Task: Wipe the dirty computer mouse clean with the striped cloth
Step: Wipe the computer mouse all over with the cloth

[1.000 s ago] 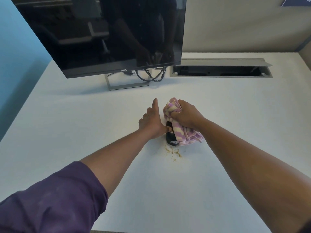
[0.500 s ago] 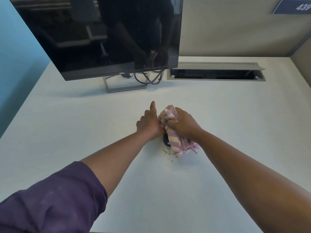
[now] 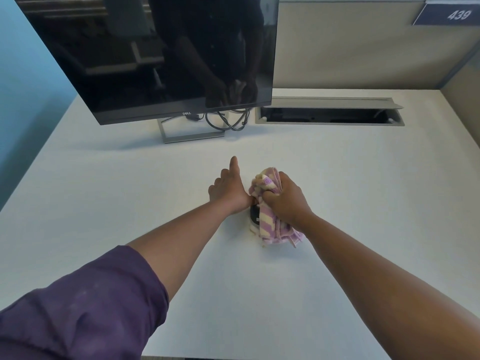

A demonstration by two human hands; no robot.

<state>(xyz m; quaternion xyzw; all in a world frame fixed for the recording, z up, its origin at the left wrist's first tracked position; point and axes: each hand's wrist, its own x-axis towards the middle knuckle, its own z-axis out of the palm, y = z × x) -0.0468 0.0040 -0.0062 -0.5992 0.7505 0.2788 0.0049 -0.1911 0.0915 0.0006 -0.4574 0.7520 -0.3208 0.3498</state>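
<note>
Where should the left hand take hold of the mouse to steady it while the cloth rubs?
Probably by the mouse's exposed left flank, coming in low from the left. The striped cloth, bunched in the right hand, covers its top and right side, so only that dark left edge is free. The left hand already rests there; its grip is hidden.

"DELL" in light letters on the bottom bezel of the monitor, roughly centred on that edge, just above the stand; "439" in pale slanted digits on a dark blue plate fixed to the partition wall at top right; small light label on the black computer mouse, just beside the striped cloth, too small and partly covered to read; no other legible text.
</note>
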